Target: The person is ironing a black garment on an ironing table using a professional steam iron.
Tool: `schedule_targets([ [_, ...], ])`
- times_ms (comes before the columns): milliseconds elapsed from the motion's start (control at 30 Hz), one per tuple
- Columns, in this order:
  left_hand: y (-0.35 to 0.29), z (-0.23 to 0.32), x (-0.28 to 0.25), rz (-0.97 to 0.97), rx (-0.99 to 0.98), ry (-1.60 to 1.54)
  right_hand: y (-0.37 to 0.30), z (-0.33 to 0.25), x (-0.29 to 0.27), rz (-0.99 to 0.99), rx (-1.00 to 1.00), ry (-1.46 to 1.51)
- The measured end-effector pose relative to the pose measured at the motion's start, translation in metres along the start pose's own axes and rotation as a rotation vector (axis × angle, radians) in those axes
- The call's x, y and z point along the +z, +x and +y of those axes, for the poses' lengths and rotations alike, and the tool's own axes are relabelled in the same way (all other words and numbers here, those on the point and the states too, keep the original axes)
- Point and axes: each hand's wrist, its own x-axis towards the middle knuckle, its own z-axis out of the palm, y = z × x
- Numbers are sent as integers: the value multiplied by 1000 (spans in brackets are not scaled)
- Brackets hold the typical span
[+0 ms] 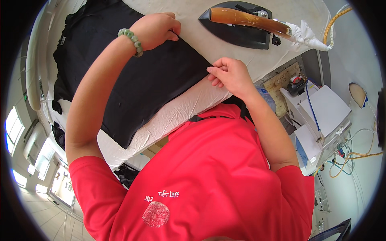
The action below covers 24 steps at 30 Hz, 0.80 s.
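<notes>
Left hand (156, 30) is pinching black garment (157, 80) at its right edge; right hand (230, 75) is pinching its right corner. Iron (241, 34) is lying right of garment.

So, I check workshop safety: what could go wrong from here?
If the iron is hot, the left hand, near its tip, could get burned. The pale cover beneath the iron might also scorch. With the right hand pinching its corner, the black fabric could stretch if pulled hard.
</notes>
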Motion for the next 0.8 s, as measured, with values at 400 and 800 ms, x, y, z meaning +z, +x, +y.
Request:
schedule_targets([
  [400, -28, 56, 100, 798, -305, 119, -1, -5, 0, 76, -43, -304],
  [800, -22, 107, 154, 887, -460, 51, -4, -105, -73, 596, -1401, -1217],
])
